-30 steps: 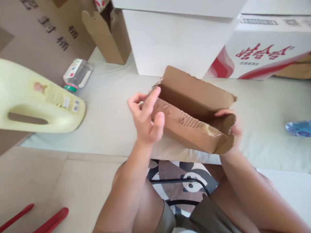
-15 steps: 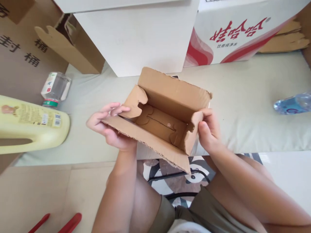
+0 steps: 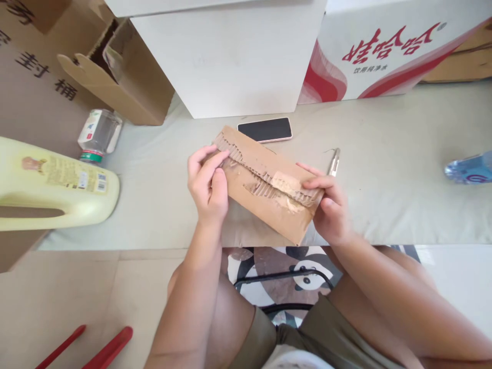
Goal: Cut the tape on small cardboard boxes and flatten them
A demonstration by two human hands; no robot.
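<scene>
Between my two hands is a small brown cardboard box (image 3: 257, 200), held tilted with a closed face toward me. A seam runs along that face, with torn, ribbed paper and a pale tape-like patch on it. My left hand (image 3: 209, 187) grips the box's left end, fingers over the top edge and thumb on the near face. At the other end my right hand (image 3: 330, 207) is closed around the corner, fingers on the face. Just behind the box lies a phone (image 3: 265, 129), dark screen up. Near my right fingertips is a slim silvery metal tool (image 3: 334, 163), partly hidden.
A large white box (image 3: 234, 66) and a red-and-white printed carton (image 3: 369, 66) stand at the back. On the left are a yellow jug (image 3: 77, 189), a clear bottle (image 3: 100, 133) and an open cardboard box (image 3: 130, 77). A water bottle (image 3: 469, 169) lies at right.
The cardboard box has been turned over: its open inside faced me before, and now its closed, torn-seamed face does. Both hands have shifted their grip. The phone and metal tool have come into view.
</scene>
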